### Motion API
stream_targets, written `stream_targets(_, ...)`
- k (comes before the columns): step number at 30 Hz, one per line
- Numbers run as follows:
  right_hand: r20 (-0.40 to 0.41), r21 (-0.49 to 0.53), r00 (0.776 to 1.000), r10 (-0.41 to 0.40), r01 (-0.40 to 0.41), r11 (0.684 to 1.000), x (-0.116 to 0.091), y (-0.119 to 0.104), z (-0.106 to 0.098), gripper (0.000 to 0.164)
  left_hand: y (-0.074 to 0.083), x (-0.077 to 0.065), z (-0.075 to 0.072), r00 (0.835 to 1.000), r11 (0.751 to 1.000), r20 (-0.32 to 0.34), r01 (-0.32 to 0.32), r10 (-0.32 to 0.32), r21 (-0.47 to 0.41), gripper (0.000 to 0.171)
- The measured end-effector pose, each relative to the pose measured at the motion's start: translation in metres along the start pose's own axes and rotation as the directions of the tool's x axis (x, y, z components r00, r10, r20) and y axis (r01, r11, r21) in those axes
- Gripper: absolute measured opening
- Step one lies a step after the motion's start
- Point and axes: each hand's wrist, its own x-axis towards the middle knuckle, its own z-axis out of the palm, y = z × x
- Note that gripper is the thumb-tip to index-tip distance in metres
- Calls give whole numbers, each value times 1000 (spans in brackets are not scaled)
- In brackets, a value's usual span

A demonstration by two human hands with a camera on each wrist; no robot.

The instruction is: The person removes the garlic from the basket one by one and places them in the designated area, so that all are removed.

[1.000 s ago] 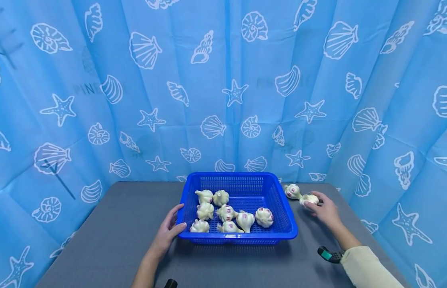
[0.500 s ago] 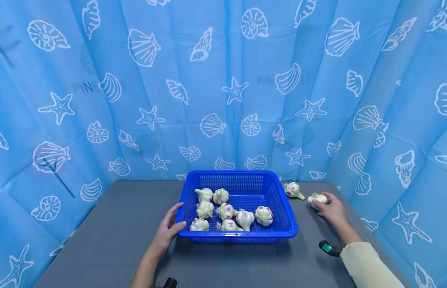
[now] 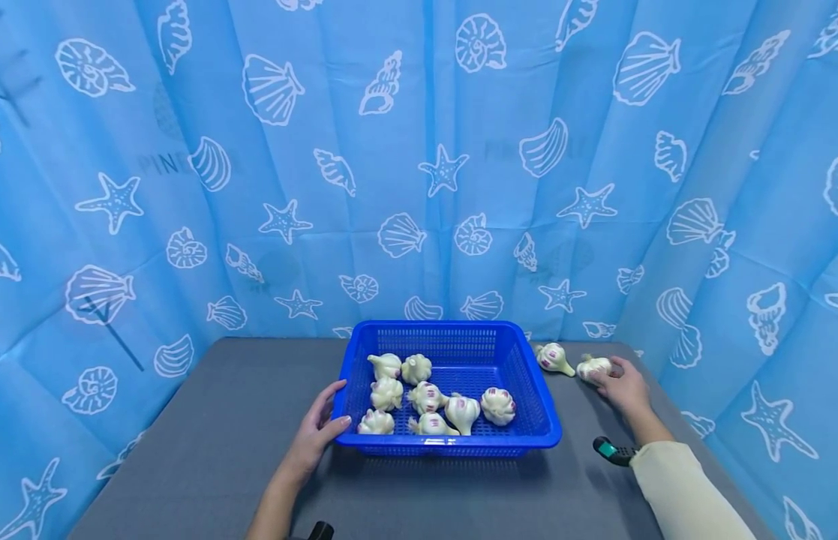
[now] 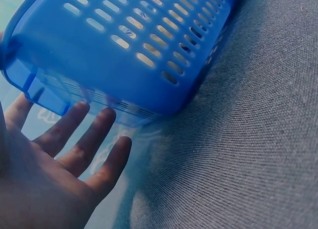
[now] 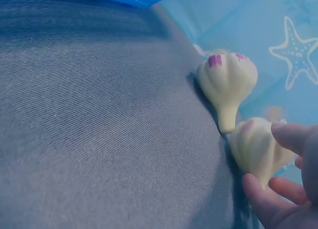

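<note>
My left hand (image 3: 310, 435) rests against the left side of a blue plastic basket (image 3: 452, 441). In the left wrist view its fingers (image 4: 97, 134) are spread and fairly straight, with tips at the basket's wall; the thumb is hidden there. Several white garlic bulbs with purple marks, such as one garlic bulb (image 3: 497, 406), lie in the basket. Right of the basket, my right hand (image 3: 624, 386) holds another garlic bulb (image 3: 592, 367) between thumb and fingers, low over the table. Beside it lies a further garlic bulb (image 3: 554, 358), its stem pointing towards the held one.
A grey cloth-covered table (image 3: 209, 450) bears everything. Close behind it and along the sides hangs a blue curtain (image 3: 337, 247) with white shell prints. A dark device with a green patch (image 3: 611, 451) sits by the right sleeve.
My right hand has moved the garlic bulb rightward, away from the other bulb, then slightly back and left with the bulb turned. The left hand and the basket have stayed put.
</note>
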Motion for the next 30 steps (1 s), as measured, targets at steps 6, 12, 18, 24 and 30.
stream_targets(6, -67, -13, 996, 60, -61, 998, 5, 2, 5, 60, -3, 1, 0, 1000, 1000, -1, 1, -1, -1, 58)
stream_targets(12, -144, 43, 985, 100, -94, 995, 9, 3, 11, 52, -3, 1, 0, 1000, 1000, -5, 4, -4, -5, 59)
stream_targets(18, -120, 49, 986, 117, -112, 992, 5, 2, 12, 51, -2, 0, 1, 1000, 1000, -5, 1, -1, -6, 59)
stream_targets(24, -102, 102, 989, 103, -93, 990, -1, 9, 12, 52, -3, 1, 1, 1000, 1000, -6, 6, -6, -6, 59)
stream_targets(30, -129, 98, 985, 111, -99, 990, -4, 12, 15, 51, -3, 1, 1, 1000, 1000, -10, 7, -7, -5, 58)
